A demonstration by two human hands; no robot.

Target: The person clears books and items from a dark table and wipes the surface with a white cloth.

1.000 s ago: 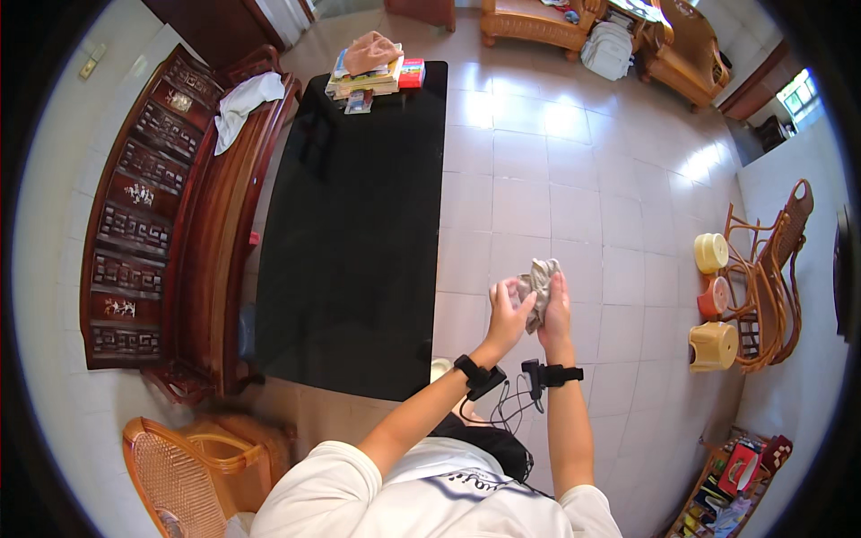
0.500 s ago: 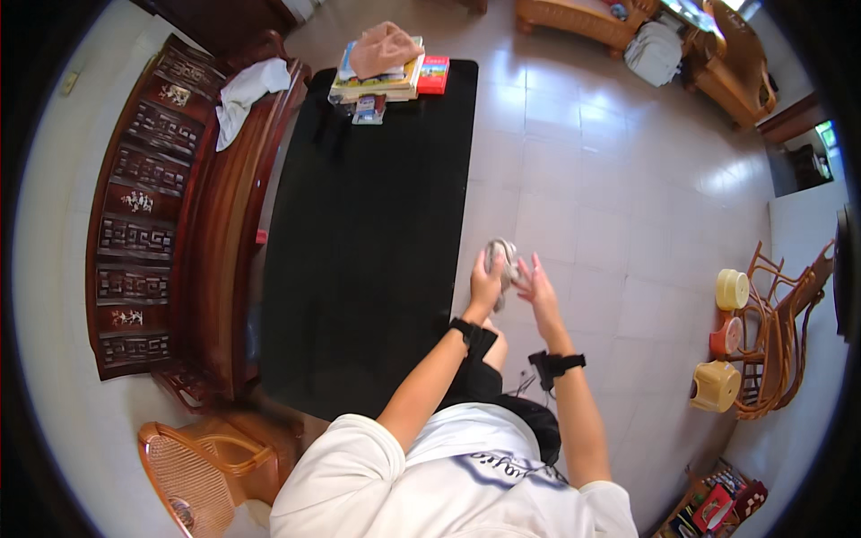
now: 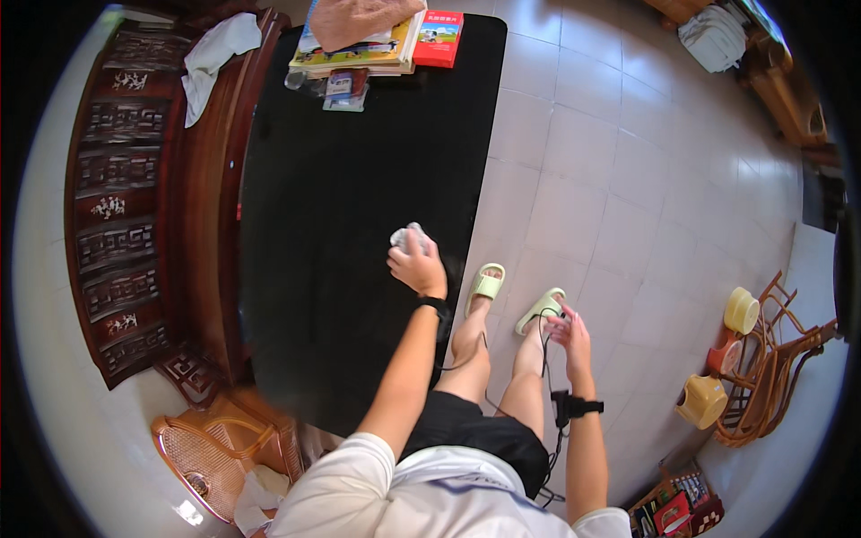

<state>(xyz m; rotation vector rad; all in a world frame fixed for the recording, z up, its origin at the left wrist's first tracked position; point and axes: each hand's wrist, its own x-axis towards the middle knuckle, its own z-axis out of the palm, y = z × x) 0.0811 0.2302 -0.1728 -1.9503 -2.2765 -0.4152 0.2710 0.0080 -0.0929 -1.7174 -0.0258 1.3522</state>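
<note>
A small crumpled greyish-white cloth-like bundle [image 3: 399, 238] is in my left hand [image 3: 419, 267], whose fingers curl round it and partly hide it. This hand is over the black table [image 3: 359, 179], towards its right edge; whether the bundle touches the tabletop I cannot tell. Off to the right, beyond the table, my right hand [image 3: 571, 338] hangs above the floor near my right leg, holding nothing, with its fingers somewhat apart. Each wrist wears a black band.
Books [image 3: 368, 54] with a brown cloth [image 3: 354, 20] on top, a red box [image 3: 439, 40] and small packets [image 3: 345, 90] lie at the table's far end. A carved wooden bench [image 3: 202, 206] stands left; a cane chair [image 3: 193, 457] near left. Cables [image 3: 558, 430] hang by my right leg.
My left hand has carried the bundle leftward from in front of me to over the table. My right hand has come away from it, moving down and slightly right. The view has shifted.
</note>
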